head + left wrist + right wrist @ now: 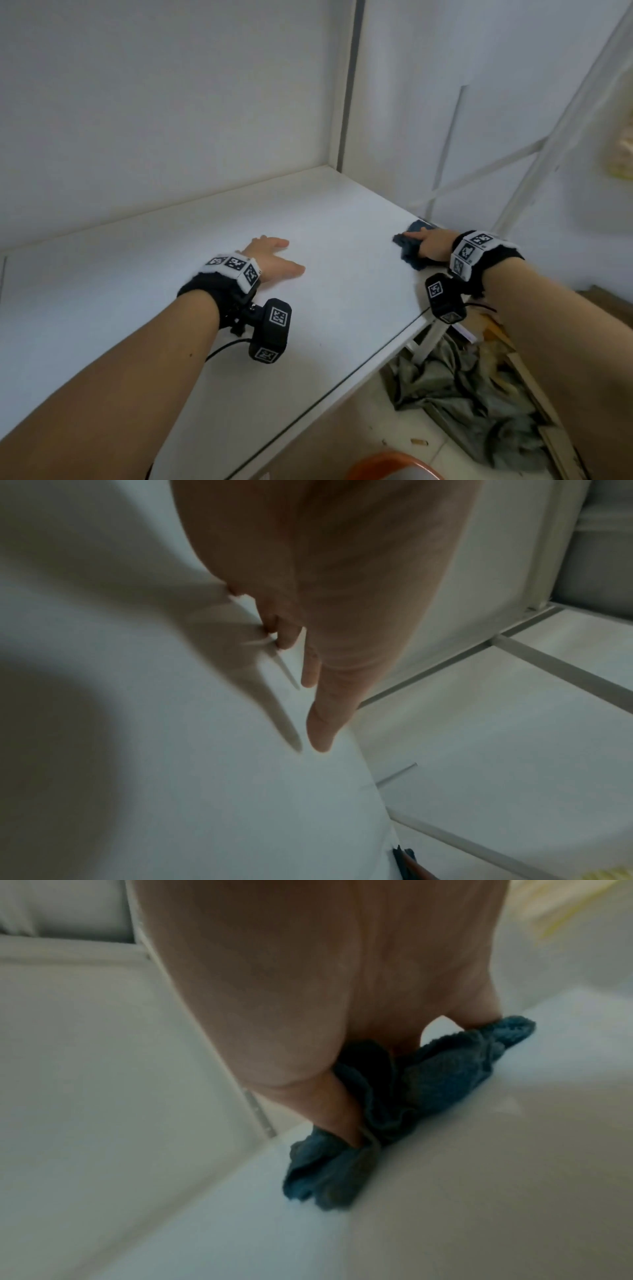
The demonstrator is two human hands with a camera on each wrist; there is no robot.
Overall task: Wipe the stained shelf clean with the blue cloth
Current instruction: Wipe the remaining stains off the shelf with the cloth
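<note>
Dim, cool, even light; both wrist views blur heavily, soft shadows lie under the hands, wide-angle edges bend.

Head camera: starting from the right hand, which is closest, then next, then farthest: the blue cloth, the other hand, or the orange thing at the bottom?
1. Blue cloth: right under the right hand, near the shelf's right end.
2. Left hand: flat on the shelf, farther left.
3. Orange thing: down on the floor, at the picture's bottom edge.
</note>
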